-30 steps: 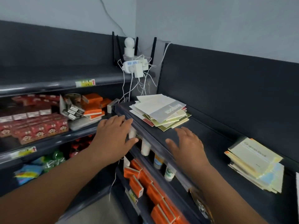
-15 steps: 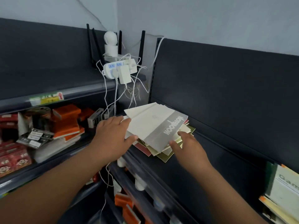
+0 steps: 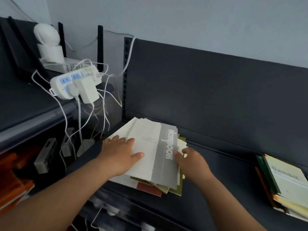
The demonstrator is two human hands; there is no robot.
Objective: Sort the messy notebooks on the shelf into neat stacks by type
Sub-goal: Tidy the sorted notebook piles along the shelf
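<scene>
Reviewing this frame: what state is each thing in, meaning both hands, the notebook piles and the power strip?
Pile: messy, covers fanned at mixed angles.
Left hand: open, flat on top notebook.
Right hand: at pile's right edge, grip unclear.
Right stack: uneven, untouched.
Power strip: plugs in, cables dangling.
</scene>
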